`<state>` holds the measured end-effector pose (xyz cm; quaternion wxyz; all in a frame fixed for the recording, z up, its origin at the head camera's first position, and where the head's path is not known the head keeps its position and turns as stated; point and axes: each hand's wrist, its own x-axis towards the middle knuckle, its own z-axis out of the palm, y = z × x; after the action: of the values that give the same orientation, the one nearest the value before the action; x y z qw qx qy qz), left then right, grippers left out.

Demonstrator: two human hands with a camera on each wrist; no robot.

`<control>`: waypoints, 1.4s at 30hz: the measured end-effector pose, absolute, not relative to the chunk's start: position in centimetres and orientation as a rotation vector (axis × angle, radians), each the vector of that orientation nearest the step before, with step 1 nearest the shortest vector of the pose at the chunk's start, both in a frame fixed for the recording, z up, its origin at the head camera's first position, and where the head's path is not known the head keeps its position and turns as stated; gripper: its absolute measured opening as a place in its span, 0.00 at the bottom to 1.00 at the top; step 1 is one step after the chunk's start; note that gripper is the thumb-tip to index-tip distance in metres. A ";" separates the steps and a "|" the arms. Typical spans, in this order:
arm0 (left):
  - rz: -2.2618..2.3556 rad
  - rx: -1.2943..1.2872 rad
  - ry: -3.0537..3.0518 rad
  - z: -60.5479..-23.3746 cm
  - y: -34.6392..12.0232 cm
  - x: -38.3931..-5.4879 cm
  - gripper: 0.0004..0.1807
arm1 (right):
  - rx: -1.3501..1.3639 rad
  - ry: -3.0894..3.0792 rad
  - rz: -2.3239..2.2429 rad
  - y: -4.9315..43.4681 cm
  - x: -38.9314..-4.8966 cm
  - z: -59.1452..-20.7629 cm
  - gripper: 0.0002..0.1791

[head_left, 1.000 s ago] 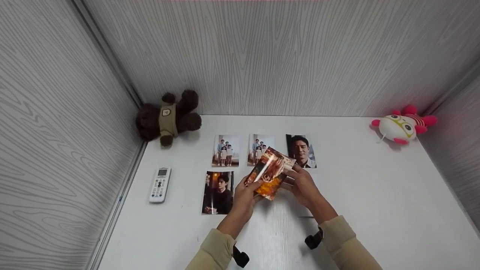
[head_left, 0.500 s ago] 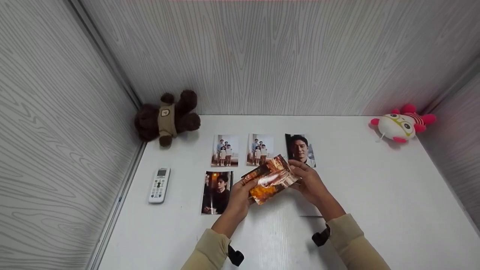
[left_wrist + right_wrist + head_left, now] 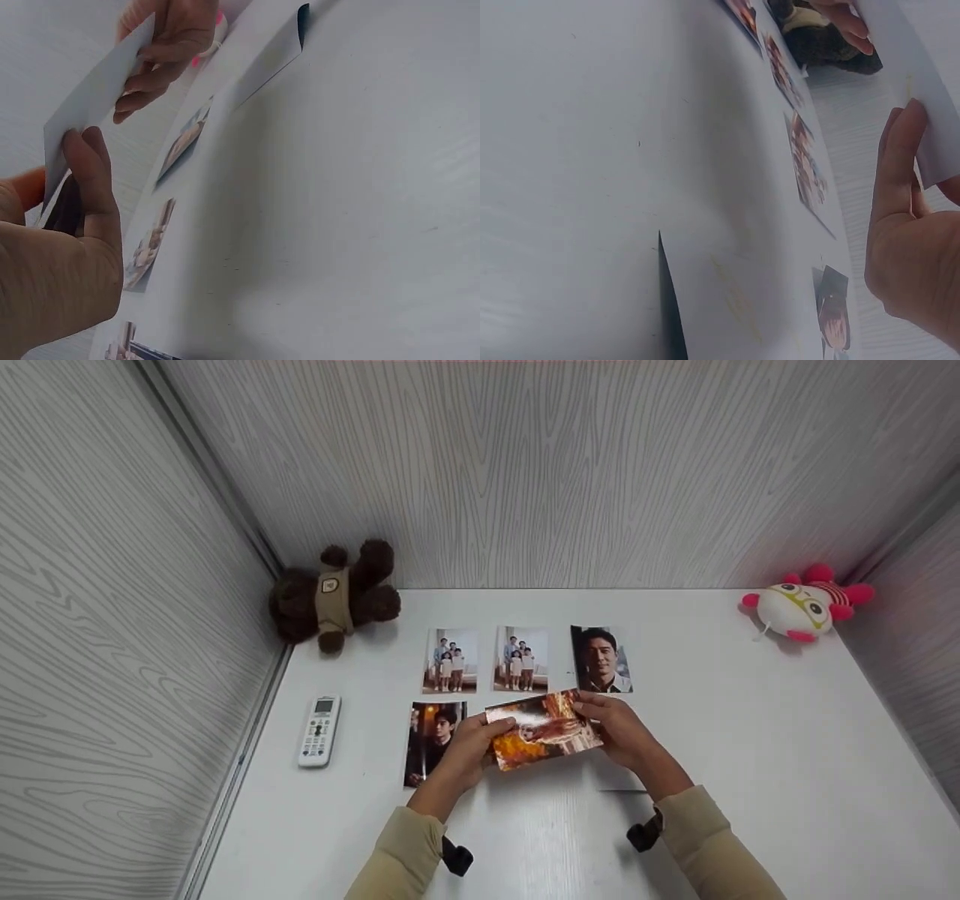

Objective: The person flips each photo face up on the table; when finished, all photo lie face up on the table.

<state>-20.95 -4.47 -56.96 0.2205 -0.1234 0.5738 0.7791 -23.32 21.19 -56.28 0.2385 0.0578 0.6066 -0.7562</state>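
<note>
In the head view a glossy photo (image 3: 551,735) in orange and brown tones lies sideways above the table, held at both ends. My left hand (image 3: 466,746) pinches its left end, thumb on the printed face. The right end is between the thumb and fingers of my right hand (image 3: 619,727). Both wrist views show the photo's white back (image 3: 94,94) with fingers behind it. Beyond the hands lie two family-group photos (image 3: 450,661) and a portrait photo (image 3: 601,660). A darker portrait photo (image 3: 431,746) is partly covered by my left hand and forearm.
A face-down photo (image 3: 735,307) with a lifted edge lies under my right forearm. The white remote control (image 3: 319,731) is at the left, a brown teddy bear (image 3: 337,594) in the back left corner. At the back right sits a pink-and-white plush toy (image 3: 799,607). Grain-patterned walls (image 3: 487,472) enclose the table.
The held photo has turned clockwise from a steep slant to nearly level and come slightly nearer. My left hand has moved a little left. Both family-group photos are now uncovered.
</note>
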 end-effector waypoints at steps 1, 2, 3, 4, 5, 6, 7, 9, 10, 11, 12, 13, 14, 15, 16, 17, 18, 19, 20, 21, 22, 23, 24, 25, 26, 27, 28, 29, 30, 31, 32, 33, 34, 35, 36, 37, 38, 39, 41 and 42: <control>2.155 -0.339 1.576 -57.0 -4.5 -20.9 0.15 | 0.151 1.663 -2.070 21.2 -23.3 -56.3 0.28; 2.158 -0.334 1.567 -57.0 -4.6 -20.9 0.15 | 0.148 1.662 -2.072 21.2 -23.3 -56.4 0.27; 2.158 -0.334 1.561 -57.0 -4.6 -20.9 0.14 | 0.146 1.663 -2.074 21.3 -23.2 -56.4 0.25; 2.158 -0.337 1.556 -57.0 -4.7 -20.9 0.14 | 0.149 1.662 -2.078 21.3 -23.2 -56.5 0.23; 2.157 -0.340 1.556 -57.0 -4.6 -20.9 0.13 | 0.160 1.660 -2.084 21.3 -23.2 -56.5 0.21; 2.159 -0.341 1.557 -57.0 -4.6 -20.9 0.13 | 0.173 1.658 -2.090 21.3 -23.1 -56.5 0.19; 2.161 -0.337 1.554 -57.0 -4.6 -20.9 0.12 | 0.183 1.651 -2.099 21.4 -23.1 -56.5 0.18; 2.171 -0.320 1.560 -57.1 -4.4 -20.8 0.16 | 0.214 1.637 -2.125 21.4 -23.1 -56.5 0.17; 2.183 -0.316 1.559 -57.1 -4.3 -20.7 0.21 | 0.234 1.627 -2.142 21.3 -23.0 -56.5 0.17; 2.201 -0.315 1.555 -57.1 -4.2 -20.6 0.26 | 0.242 1.618 -2.156 21.3 -23.0 -56.5 0.17; 2.228 -0.323 1.541 -57.2 -4.1 -20.5 0.30 | 0.254 1.606 -2.175 21.2 -23.0 -56.5 0.17; 2.261 -0.337 1.520 -57.2 -4.0 -20.4 0.35 | 0.266 1.593 -2.195 21.1 -23.0 -56.5 0.16; 2.294 -0.356 1.500 -57.2 -3.8 -20.3 0.38 | 0.283 1.582 -2.216 20.9 -23.0 -56.5 0.15; 2.332 -0.374 1.471 -57.2 -3.7 -20.2 0.40 | 0.299 1.569 -2.234 20.7 -23.0 -56.5 0.14; 2.374 -0.399 1.432 -57.3 -3.5 -20.2 0.40 | 0.309 1.558 -2.249 20.6 -22.9 -56.5 0.13; 2.415 -0.419 1.397 -57.3 -3.2 -20.1 0.38 | 0.321 1.547 -2.262 20.4 -22.9 -56.5 0.12; 2.452 -0.434 1.360 -57.3 -3.0 -20.1 0.36 | 0.344 1.533 -2.279 20.2 -22.9 -56.5 0.10; 2.485 -0.442 1.326 -57.3 -2.7 -20.1 0.34 | 0.358 1.523 -2.292 20.0 -22.8 -56.5 0.09; 2.511 -0.452 1.299 -57.3 -2.5 -20.1 0.32 | 0.367 1.518 -2.301 19.9 -22.8 -56.4 0.09; 2.537 -0.461 1.273 -57.2 -2.2 -20.1 0.31 | 0.366 1.511 -2.309 19.7 -22.8 -56.4 0.09; 2.566 -0.478 1.240 -57.2 -2.0 -20.1 0.29 | 0.378 1.501 -2.323 19.5 -22.7 -56.4 0.09; 2.594 -0.498 1.209 -57.1 -1.7 -20.1 0.28 | 0.387 1.488 -2.337 19.3 -22.7 -56.4 0.08; 2.622 -0.515 1.177 -57.0 -1.5 -20.1 0.26 | 0.399 1.474 -2.354 19.1 -22.6 -56.4 0.08; 2.649 -0.534 1.150 -57.0 -1.3 -20.1 0.25 | 0.408 1.460 -2.369 19.0 -22.6 -56.4 0.08; 2.675 -0.554 1.125 -56.9 -1.1 -20.1 0.24 | 0.417 1.440 -2.387 18.8 -22.6 -56.4 0.09; 2.697 -0.565 1.109 -56.9 -0.9 -20.1 0.23 | 0.431 1.421 -2.408 18.7 -22.6 -56.4 0.09; 2.712 -0.576 1.094 -56.9 -0.7 -20.1 0.22 | 0.449 1.401 -2.429 18.6 -22.5 -56.4 0.09; 2.719 -0.578 1.094 -56.9 -0.5 -20.1 0.21 | 0.454 1.389 -2.441 18.5 -22.5 -56.5 0.10; 2.723 -0.583 1.090 -57.0 -0.3 -20.0 0.20 | 0.460 1.377 -2.455 18.5 -22.4 -56.5 0.11; 2.722 -0.586 1.090 -57.0 -0.1 -20.0 0.20 | 0.462 1.366 -2.467 18.4 -22.4 -56.5 0.11; 2.721 -0.586 1.092 -57.1 0.2 -20.0 0.19 | 0.466 1.360 -2.475 18.4 -22.4 -56.6 0.12; 2.719 -0.582 1.098 -57.1 0.3 -19.9 0.19 | 0.466 1.359 -2.477 18.4 -22.4 -56.6 0.13; 2.720 -0.579 1.100 -57.2 0.5 -19.9 0.19 | 0.464 1.356 -2.476 18.4 -22.3 -56.6 0.14; 2.721 -0.582 1.102 -57.2 0.7 -19.8 0.19 | 0.465 1.354 -2.475 18.3 -22.3 -56.7 0.15; 2.725 -0.586 1.101 -57.2 0.9 -19.8 0.19 | 0.465 1.350 -2.477 18.3 -22.3 -56.7 0.16; 2.726 -0.584 1.114 -57.3 1.0 -19.8 0.20 | 0.463 1.350 -2.476 18.3 -22.3 -56.7 0.16; 2.728 -0.582 1.130 -57.3 1.1 -19.8 0.20 | 0.458 1.351 -2.473 18.3 -22.3 -56.7 0.17; 2.727 -0.585 1.144 -57.3 1.1 -19.8 0.21 | 0.454 1.351 -2.470 18.3 -22.3 -56.7 0.17; 2.715 -0.589 1.184 -57.3 1.1 -19.9 0.22 | 0.445 1.353 -2.472 18.5 -22.3 -56.8 0.15; 2.706 -0.580 1.209 -57.2 0.9 -20.0 0.22 | 0.440 1.356 -2.472 18.6 -22.3 -56.7 0.15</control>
<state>-19.96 0.93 -57.22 0.0608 -0.1916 0.3997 0.8943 -22.25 18.61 -56.73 0.1435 0.1525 0.4701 -0.8574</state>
